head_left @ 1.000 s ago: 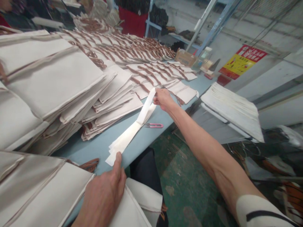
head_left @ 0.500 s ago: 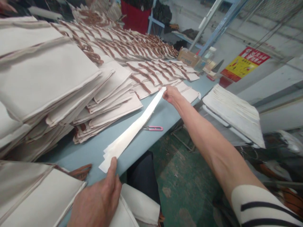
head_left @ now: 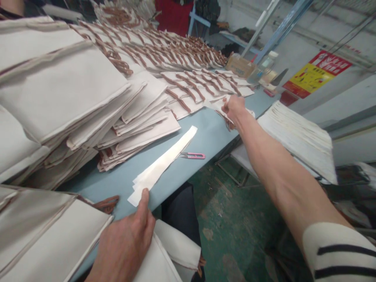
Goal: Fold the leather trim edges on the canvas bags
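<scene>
Head view: stacked canvas tote bags

A sewing workshop: stacked canvas bags, thread snips.

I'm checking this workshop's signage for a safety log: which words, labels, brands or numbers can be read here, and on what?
Nothing here can be quoted.
Red and yellow wall poster: printed lines, too small and blurred to read.
Cardboard box: some print, also unreadable.

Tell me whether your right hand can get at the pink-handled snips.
Probably yes: the right hand rests on a canvas piece a short way from the snips, and no stack or strip lies between them on the blue table.
</scene>
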`<state>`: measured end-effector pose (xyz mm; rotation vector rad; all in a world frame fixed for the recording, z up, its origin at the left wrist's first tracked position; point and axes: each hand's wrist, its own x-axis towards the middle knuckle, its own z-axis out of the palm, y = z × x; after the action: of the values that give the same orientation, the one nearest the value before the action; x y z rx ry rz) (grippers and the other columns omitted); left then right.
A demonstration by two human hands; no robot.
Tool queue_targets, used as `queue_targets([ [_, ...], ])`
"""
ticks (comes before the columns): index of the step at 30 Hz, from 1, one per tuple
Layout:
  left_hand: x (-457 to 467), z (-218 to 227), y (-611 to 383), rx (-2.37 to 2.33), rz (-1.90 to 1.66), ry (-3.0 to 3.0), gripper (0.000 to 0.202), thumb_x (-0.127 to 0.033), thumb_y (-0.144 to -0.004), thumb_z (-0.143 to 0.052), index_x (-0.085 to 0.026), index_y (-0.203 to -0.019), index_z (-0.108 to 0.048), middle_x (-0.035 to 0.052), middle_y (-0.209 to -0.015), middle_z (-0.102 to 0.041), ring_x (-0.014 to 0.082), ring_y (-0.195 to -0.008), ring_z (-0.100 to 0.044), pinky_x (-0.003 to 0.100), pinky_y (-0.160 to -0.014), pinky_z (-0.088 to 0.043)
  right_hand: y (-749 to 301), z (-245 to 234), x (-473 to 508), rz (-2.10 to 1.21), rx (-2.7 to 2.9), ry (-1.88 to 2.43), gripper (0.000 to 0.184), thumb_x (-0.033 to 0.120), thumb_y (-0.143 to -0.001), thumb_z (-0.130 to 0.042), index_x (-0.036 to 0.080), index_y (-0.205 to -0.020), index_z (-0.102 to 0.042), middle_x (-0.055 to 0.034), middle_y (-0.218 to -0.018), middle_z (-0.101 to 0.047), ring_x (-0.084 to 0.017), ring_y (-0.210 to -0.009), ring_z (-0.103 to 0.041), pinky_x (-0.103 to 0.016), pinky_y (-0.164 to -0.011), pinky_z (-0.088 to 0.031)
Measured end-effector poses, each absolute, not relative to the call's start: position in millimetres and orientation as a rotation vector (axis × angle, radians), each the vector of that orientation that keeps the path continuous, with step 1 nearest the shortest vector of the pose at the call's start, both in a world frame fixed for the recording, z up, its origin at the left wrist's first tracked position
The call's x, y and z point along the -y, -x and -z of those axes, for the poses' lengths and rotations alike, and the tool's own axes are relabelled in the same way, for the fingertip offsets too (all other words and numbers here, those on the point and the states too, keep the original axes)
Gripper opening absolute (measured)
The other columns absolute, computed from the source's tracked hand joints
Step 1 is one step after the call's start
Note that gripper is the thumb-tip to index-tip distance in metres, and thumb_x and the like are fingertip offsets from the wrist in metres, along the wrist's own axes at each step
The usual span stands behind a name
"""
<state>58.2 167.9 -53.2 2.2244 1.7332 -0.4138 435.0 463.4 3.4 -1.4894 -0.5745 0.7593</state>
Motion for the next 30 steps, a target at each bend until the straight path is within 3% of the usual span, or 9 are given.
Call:
queue_targets([
  [3, -165.9, 61.4, -53.5, -1.735, 0.270, -2.309, 0.057, -0.027, -0.112, -0.040, -0.013, -0.167, -0.047, 0.0103, -0.078, -0.086, 0.0358, -0.071, -0.085, 0.040, -0.059, -0.062, -437.2, -27.5, -446.7, -0.696, 0.582, 1.520, 0.024, 0.021, -0.112, -0.050, 0.016, -0.092, -0.063, 0.0041, -0.071, -0.062, -0.007, -0.052, -0.053, -0.015, -0.048, -0.048],
  [6, -164.8, 63.6, -52.6, -1.775, 0.174, -2.353, 0.058, -0.029, -0.112, -0.042, -0.011, -0.168, -0.045, 0.0102, -0.075, -0.085, 0.0369, -0.068, -0.084, 0.040, -0.056, -0.060, -423.0, -56.2, -422.0, -0.700, 0.655, 1.521, 0.030, 0.017, -0.110, -0.049, 0.020, -0.080, -0.055, 0.0078, -0.057, -0.056, -0.006, -0.043, -0.047, -0.012, -0.041, -0.042],
  [10, -161.9, 59.9, -53.5, -1.845, 0.058, -2.305, 0.064, -0.030, -0.111, -0.050, -0.011, -0.170, -0.039, 0.0100, -0.072, -0.085, 0.0372, -0.068, -0.084, 0.038, -0.056, -0.056, -386.2, -92.3, -376.0, -0.775, 0.786, 1.490, 0.034, 0.017, -0.111, -0.045, 0.020, -0.079, -0.053, 0.0070, -0.059, -0.060, -0.005, -0.040, -0.048, -0.013, -0.042, -0.044],
  [14, -150.3, 61.6, -50.1, -1.789, -0.267, -2.142, 0.062, -0.036, -0.107, -0.047, -0.012, -0.164, -0.052, 0.0122, -0.073, -0.084, 0.0401, -0.073, -0.084, 0.039, -0.060, -0.052, -339.3, -112.0, -319.8, -0.907, 0.904, 1.438, 0.033, 0.020, -0.112, -0.045, 0.020, -0.080, -0.052, 0.0069, -0.059, -0.060, -0.006, -0.040, -0.049, -0.014, -0.042, -0.045],
  [17, -135.3, 60.6, -52.5, -1.528, -0.599, -1.839, 0.059, -0.047, -0.103, -0.044, -0.014, -0.139, -0.075, 0.0140, -0.081, -0.085, 0.0387, -0.076, -0.082, 0.041, -0.067, -0.052, -303.6, -116.4, -276.2, -1.035, 0.982, 1.387, 0.031, 0.031, -0.109, -0.057, 0.021, -0.080, -0.051, 0.0075, -0.061, -0.060, -0.006, -0.041, -0.049, -0.015, -0.042, -0.046],
  [20, -121.5, 53.6, -63.2, -1.268, -0.733, -1.637, 0.056, -0.054, -0.102, -0.043, -0.017, -0.117, -0.083, 0.0104, -0.088, -0.084, 0.0311, -0.079, -0.079, 0.037, -0.072, -0.053, -273.5, -118.6, -234.3, -1.180, 1.032, 1.315, 0.033, 0.038, -0.106, -0.063, 0.022, -0.080, -0.050, 0.0086, -0.061, -0.057, -0.007, -0.040, -0.048, -0.017, -0.042, -0.049],
  [26, -94.3, 34.2, -87.0, -1.028, -0.784, -1.520, 0.060, -0.054, -0.104, -0.041, -0.013, -0.127, -0.079, 0.0036, -0.071, -0.072, 0.0203, -0.063, -0.063, 0.028, -0.059, -0.044, -238.5, -116.8, -167.2, -1.601, 1.015, 0.976, 0.038, 0.039, -0.088, -0.087, 0.020, -0.076, -0.057, 0.0105, -0.062, -0.058, -0.004, -0.043, -0.050, -0.015, -0.046, -0.054],
  [30, -65.4, 16.5, -98.7, -0.731, -0.710, -1.437, 0.046, -0.045, -0.099, -0.057, -0.016, -0.124, -0.083, -0.0011, -0.065, -0.063, 0.0156, -0.061, -0.057, 0.025, -0.059, -0.042, -224.6, -109.5, -138.3, -1.695, 0.924, 0.903, 0.041, 0.041, -0.079, -0.095, 0.017, -0.073, -0.063, 0.0099, -0.064, -0.062, -0.003, -0.044, -0.053, -0.014, -0.048, -0.057],
])
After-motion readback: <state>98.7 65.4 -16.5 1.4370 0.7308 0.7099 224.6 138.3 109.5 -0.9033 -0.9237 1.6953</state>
